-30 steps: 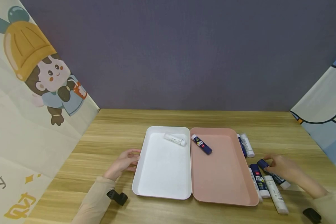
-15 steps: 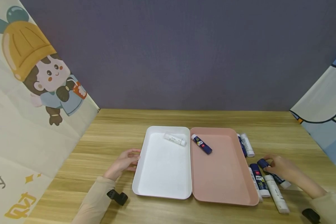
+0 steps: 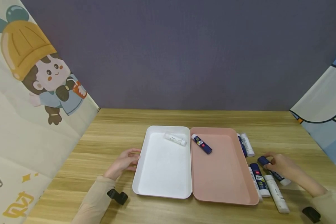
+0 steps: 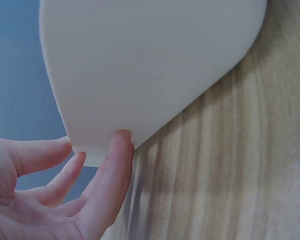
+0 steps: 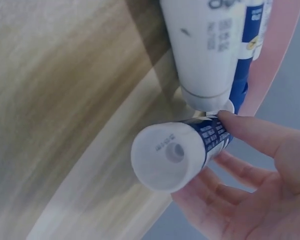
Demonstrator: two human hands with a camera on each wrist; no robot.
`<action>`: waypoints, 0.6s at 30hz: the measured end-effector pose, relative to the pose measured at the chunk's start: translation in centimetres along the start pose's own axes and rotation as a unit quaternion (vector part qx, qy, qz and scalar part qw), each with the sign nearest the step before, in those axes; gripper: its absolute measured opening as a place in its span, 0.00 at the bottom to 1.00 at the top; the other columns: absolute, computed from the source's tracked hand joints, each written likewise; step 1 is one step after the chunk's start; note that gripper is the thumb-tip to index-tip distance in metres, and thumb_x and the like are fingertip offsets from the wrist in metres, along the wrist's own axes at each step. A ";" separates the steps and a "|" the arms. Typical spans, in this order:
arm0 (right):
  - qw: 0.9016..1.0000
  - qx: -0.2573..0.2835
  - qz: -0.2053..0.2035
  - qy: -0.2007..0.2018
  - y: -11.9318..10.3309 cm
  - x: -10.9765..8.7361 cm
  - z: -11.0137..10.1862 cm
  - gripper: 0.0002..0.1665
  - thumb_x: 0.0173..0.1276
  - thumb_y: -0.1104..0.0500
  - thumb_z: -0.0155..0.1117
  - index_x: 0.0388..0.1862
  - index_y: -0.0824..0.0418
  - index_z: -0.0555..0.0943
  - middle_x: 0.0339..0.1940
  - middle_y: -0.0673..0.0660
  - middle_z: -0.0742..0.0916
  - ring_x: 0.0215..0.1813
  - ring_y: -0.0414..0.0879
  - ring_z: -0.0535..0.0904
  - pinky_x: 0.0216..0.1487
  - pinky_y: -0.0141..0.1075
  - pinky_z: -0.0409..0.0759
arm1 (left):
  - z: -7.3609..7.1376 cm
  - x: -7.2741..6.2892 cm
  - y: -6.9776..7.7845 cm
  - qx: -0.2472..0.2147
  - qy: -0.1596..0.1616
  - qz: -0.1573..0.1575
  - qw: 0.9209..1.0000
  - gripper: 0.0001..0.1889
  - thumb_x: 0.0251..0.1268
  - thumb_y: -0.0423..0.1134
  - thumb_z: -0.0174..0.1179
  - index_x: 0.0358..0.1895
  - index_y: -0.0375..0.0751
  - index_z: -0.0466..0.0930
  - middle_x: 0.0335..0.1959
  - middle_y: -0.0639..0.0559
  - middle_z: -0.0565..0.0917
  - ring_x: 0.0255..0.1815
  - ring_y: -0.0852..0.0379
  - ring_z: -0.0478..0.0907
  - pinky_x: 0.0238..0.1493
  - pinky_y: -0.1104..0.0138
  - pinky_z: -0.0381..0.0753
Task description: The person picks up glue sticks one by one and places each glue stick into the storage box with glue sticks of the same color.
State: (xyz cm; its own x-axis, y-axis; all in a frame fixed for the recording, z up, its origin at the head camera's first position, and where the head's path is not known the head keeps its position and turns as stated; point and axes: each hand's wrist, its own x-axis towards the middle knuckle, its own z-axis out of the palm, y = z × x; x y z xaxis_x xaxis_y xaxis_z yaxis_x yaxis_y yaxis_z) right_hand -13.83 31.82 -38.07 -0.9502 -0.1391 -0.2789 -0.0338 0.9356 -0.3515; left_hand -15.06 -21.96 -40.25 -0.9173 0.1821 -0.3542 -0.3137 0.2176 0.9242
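Note:
At the white tray's (image 3: 163,171) left side is my left hand (image 3: 123,163), its fingertips resting against the outer wall. The left wrist view shows extended fingers (image 4: 115,175) touching that wall. On the right, my right hand (image 3: 285,168) holds a dark-blue glue stick (image 3: 263,160) with a white end, thumb on one side and fingers on the other. That white end (image 5: 164,155) faces the right wrist camera, and the hand covers the stick's middle in the head view. A white glue stick (image 3: 276,194) lies close beside it.
A pink tray (image 3: 221,177) adjoins the white one. It holds a blue glue stick (image 3: 201,144); a white glue stick (image 3: 175,139) lies in the white tray. Several more, including a blue one (image 3: 259,179) and a white one (image 3: 247,145), lie along the pink tray's right edge.
My right hand has shifted very slightly, and the blue glue stick in it has moved a little toward the back. My left hand stays at the white tray.

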 end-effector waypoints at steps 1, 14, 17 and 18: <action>1.000 -0.001 -0.001 0.001 0.0 0.0 -0.1 0.28 0.56 0.61 0.59 0.48 0.82 0.65 0.22 0.57 0.78 0.23 0.45 0.71 0.22 0.36 0.69 | 0.0 0.0 0.0 0.000 -0.001 0.000 1.000 0.20 0.65 0.32 0.47 0.59 0.31 0.60 0.45 0.36 0.73 0.36 0.52 0.77 0.35 0.59 0.79; 1.000 -0.009 -0.013 0.021 -0.9 0.1 -1.2 0.28 0.57 0.62 0.59 0.48 0.83 0.65 0.24 0.62 0.79 0.24 0.46 0.73 0.22 0.38 0.72 | 0.0 0.0 -0.1 0.012 0.010 0.000 1.000 0.19 0.64 0.31 0.47 0.58 0.32 0.61 0.44 0.37 0.74 0.34 0.53 0.77 0.34 0.60 0.79; 1.000 -0.010 -0.012 0.017 -1.3 0.3 -1.6 0.28 0.57 0.60 0.59 0.48 0.82 0.65 0.26 0.65 0.79 0.26 0.48 0.74 0.23 0.40 0.74 | 0.0 0.0 -0.1 0.010 0.008 0.001 1.000 0.19 0.64 0.31 0.47 0.58 0.32 0.61 0.44 0.37 0.74 0.35 0.53 0.77 0.34 0.60 0.79; 1.000 -0.010 -0.014 0.017 -1.4 0.3 -1.7 0.28 0.57 0.60 0.59 0.48 0.82 0.65 0.26 0.66 0.79 0.26 0.48 0.75 0.24 0.40 0.74 | 0.0 0.0 -0.2 0.010 0.006 0.002 1.000 0.19 0.64 0.31 0.47 0.58 0.31 0.61 0.44 0.37 0.74 0.35 0.53 0.77 0.35 0.60 0.79</action>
State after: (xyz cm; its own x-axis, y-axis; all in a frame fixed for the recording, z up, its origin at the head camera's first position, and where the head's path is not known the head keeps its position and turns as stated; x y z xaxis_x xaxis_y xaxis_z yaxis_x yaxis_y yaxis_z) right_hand -14.61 31.02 -36.18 -0.9591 -0.1534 -0.2380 -0.0655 0.9379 -0.3408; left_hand -15.02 -22.02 -40.39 -0.9213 0.1717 -0.3488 -0.3052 0.2360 0.9226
